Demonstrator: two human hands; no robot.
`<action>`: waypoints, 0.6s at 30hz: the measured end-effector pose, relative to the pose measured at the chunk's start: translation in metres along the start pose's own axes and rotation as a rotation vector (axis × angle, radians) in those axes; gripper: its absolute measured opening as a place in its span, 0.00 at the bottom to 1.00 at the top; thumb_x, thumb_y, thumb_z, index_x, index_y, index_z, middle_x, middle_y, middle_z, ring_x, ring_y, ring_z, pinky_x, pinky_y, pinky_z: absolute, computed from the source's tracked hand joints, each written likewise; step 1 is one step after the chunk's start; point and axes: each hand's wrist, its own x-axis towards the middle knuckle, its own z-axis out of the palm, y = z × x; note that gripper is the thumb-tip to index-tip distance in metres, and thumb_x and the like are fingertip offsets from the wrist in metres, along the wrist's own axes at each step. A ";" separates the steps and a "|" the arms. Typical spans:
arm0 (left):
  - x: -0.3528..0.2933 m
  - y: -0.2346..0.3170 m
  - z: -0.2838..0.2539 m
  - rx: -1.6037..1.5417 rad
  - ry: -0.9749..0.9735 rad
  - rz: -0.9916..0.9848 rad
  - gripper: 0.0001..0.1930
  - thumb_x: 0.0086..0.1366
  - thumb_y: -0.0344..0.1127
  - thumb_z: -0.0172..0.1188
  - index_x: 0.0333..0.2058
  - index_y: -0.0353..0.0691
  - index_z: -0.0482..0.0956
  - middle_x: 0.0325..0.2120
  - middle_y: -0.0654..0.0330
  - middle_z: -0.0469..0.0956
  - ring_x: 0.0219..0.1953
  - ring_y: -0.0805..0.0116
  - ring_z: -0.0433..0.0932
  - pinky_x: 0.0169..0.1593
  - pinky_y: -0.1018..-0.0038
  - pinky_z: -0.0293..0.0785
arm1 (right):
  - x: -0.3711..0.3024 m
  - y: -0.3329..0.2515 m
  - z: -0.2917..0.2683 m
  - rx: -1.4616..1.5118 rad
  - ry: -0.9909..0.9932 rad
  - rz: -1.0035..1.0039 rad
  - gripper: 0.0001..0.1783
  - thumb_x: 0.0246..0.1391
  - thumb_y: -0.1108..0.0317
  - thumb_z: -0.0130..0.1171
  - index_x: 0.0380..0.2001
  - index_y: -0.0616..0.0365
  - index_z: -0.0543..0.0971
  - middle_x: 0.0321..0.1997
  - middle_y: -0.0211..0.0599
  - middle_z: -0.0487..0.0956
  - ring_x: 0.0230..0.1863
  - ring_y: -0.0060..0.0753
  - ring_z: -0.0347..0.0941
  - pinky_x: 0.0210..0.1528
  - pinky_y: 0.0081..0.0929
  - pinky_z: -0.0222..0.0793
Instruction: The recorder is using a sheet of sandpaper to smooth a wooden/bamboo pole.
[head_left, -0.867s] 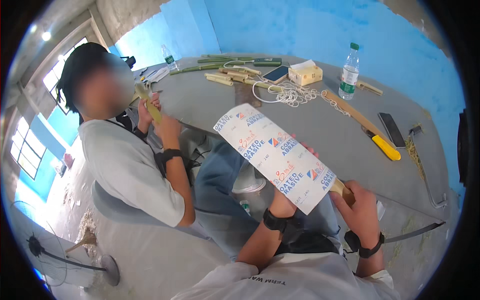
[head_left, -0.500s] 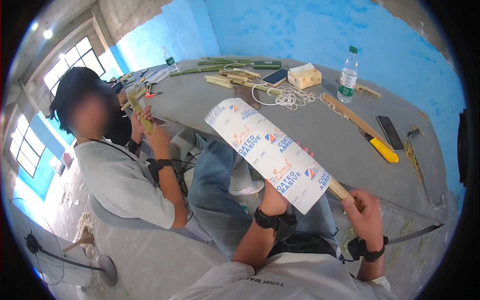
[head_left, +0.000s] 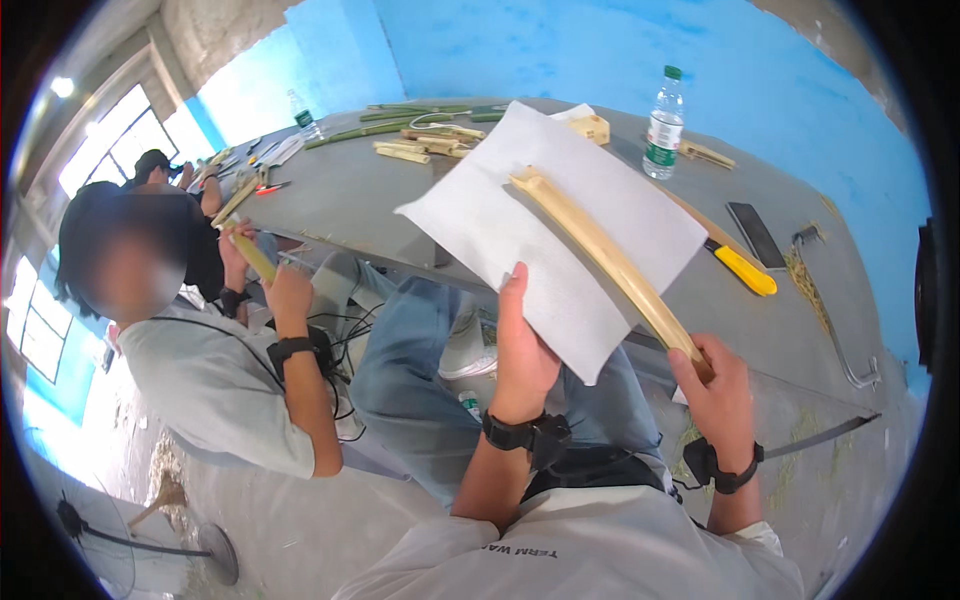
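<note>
A pale sheet of sandpaper [head_left: 480, 215] is spread out in front of me, its plain whitish-grey side facing up. My left hand [head_left: 528, 350] grips its near edge, thumb on top and the other fingers hidden behind. Over the sheet slants a yellowish bamboo piece [head_left: 610, 262], rough and notched at its far end. My right hand [head_left: 718, 385] is closed around the bamboo's near end, thumb along the top. Whether the bamboo rests on the paper or hovers just above it, I cannot tell.
On the grey table [head_left: 340, 185] lie bamboo pieces [head_left: 425, 148], a yellow-handled knife [head_left: 742, 270], a dark phone [head_left: 757, 236] and a bent metal rod [head_left: 835, 330]. A water bottle [head_left: 664, 125] stands behind. At left, a seated co-worker [head_left: 215, 380] holds bamboo.
The sandpaper, earlier folded over the bamboo with its printed side showing, is now opened flat with the plain side up. The bamboo lies exposed. My left thumb has come on top.
</note>
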 end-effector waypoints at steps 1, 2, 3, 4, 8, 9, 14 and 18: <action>0.000 -0.001 0.000 -0.033 -0.033 0.010 0.31 0.73 0.52 0.49 0.66 0.36 0.61 0.61 0.55 0.70 0.62 0.59 0.70 0.64 0.63 0.65 | 0.000 -0.002 0.000 0.030 -0.004 -0.009 0.21 0.59 0.54 0.66 0.36 0.64 0.80 0.20 0.39 0.75 0.21 0.26 0.67 0.26 0.27 0.64; 0.001 -0.002 -0.006 0.053 -0.055 0.053 0.40 0.72 0.64 0.48 0.68 0.36 0.57 0.63 0.53 0.67 0.63 0.58 0.69 0.64 0.60 0.67 | 0.000 -0.005 0.001 0.071 -0.034 0.012 0.20 0.59 0.53 0.65 0.36 0.64 0.80 0.20 0.39 0.74 0.20 0.27 0.67 0.26 0.27 0.64; 0.000 -0.004 -0.013 0.051 -0.066 0.036 0.40 0.72 0.64 0.48 0.68 0.36 0.57 0.63 0.53 0.67 0.63 0.58 0.69 0.64 0.60 0.67 | 0.000 -0.005 -0.001 0.066 -0.019 0.024 0.20 0.59 0.53 0.65 0.36 0.64 0.80 0.20 0.39 0.74 0.20 0.27 0.67 0.26 0.27 0.64; -0.002 -0.005 -0.023 0.058 -0.126 0.076 0.47 0.68 0.71 0.45 0.70 0.36 0.52 0.66 0.52 0.63 0.65 0.56 0.66 0.66 0.59 0.66 | 0.001 -0.004 -0.002 0.059 -0.054 0.034 0.21 0.59 0.53 0.65 0.36 0.63 0.80 0.20 0.39 0.74 0.20 0.26 0.68 0.26 0.27 0.64; 0.013 -0.021 -0.051 -0.731 -0.584 0.037 0.63 0.54 0.86 0.37 0.73 0.37 0.42 0.72 0.51 0.53 0.69 0.50 0.60 0.70 0.54 0.61 | 0.000 -0.006 -0.001 0.065 -0.095 -0.009 0.21 0.60 0.51 0.64 0.37 0.63 0.79 0.20 0.42 0.75 0.20 0.32 0.70 0.26 0.30 0.65; 0.013 -0.020 -0.049 -0.687 -0.559 0.064 0.62 0.55 0.85 0.37 0.72 0.37 0.44 0.71 0.51 0.53 0.69 0.50 0.60 0.70 0.54 0.61 | -0.002 -0.006 0.002 0.063 -0.090 -0.003 0.21 0.60 0.51 0.64 0.37 0.63 0.79 0.20 0.42 0.75 0.20 0.32 0.70 0.26 0.30 0.65; 0.012 -0.004 -0.025 -0.490 -0.500 0.057 0.56 0.58 0.84 0.36 0.70 0.40 0.53 0.70 0.51 0.55 0.67 0.49 0.62 0.69 0.54 0.61 | -0.010 -0.011 0.015 0.053 -0.090 -0.008 0.22 0.61 0.51 0.62 0.38 0.63 0.78 0.21 0.50 0.75 0.21 0.48 0.72 0.27 0.35 0.67; 0.020 0.006 -0.012 -0.361 -0.394 -0.063 0.44 0.67 0.75 0.42 0.66 0.42 0.62 0.66 0.54 0.64 0.66 0.53 0.64 0.68 0.56 0.60 | -0.009 -0.017 0.013 0.032 -0.113 -0.005 0.22 0.60 0.51 0.63 0.37 0.63 0.79 0.21 0.50 0.75 0.21 0.49 0.73 0.27 0.36 0.68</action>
